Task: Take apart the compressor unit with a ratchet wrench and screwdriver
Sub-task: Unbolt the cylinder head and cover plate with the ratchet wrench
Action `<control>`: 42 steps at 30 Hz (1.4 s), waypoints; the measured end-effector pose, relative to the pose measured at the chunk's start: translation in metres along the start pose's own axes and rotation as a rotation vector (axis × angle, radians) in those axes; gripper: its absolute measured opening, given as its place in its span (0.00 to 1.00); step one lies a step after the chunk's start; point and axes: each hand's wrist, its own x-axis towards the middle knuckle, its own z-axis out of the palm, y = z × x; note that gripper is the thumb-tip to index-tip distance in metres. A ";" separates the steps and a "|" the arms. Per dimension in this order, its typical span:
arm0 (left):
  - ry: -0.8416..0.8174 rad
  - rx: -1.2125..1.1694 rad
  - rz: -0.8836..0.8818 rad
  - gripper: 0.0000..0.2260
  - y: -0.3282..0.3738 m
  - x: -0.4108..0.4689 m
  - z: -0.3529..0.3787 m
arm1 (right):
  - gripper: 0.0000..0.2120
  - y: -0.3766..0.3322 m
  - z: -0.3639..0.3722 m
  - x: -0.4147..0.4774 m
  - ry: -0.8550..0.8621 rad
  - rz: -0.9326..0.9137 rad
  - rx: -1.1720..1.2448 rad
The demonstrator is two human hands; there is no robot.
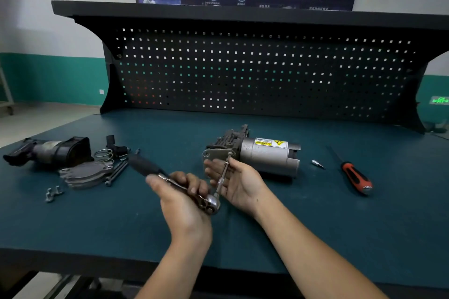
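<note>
The compressor unit (264, 156), a grey cylinder with a yellow warning label, lies on its side at the middle of the bench. My left hand (181, 198) grips the ratchet wrench (211, 202) near its head, its black handle pointing up and left. A long extension bar (222, 177) runs from the ratchet head to a bolt on the compressor's flat end plate (217, 154). My right hand (234, 181) cups this bar with loosely curled fingers. The red-and-black screwdriver (356, 176) lies on the bench to the right, untouched.
At the left lie a removed black housing (52, 150), grey cover plates (86, 173), a spring (104, 155), long bolts (116, 173) and a small clip (53, 194). A loose bit (318, 164) sits right of the compressor. A black pegboard (255, 73) backs the green bench.
</note>
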 end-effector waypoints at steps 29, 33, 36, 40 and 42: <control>-0.399 0.715 0.274 0.23 0.011 0.000 -0.001 | 0.13 -0.006 -0.002 -0.001 0.121 0.068 -0.121; -0.869 1.560 0.609 0.16 0.012 0.009 0.002 | 0.13 0.000 0.002 0.000 0.162 0.087 -0.113; -0.867 1.435 0.637 0.14 0.010 0.008 0.001 | 0.12 0.002 0.004 0.006 0.168 0.046 -0.018; -0.750 1.178 0.583 0.16 0.010 0.012 -0.010 | 0.09 0.005 0.005 0.004 0.166 0.065 -0.169; -0.714 1.132 0.554 0.18 0.010 0.013 -0.017 | 0.10 0.005 0.003 0.002 0.184 0.076 -0.195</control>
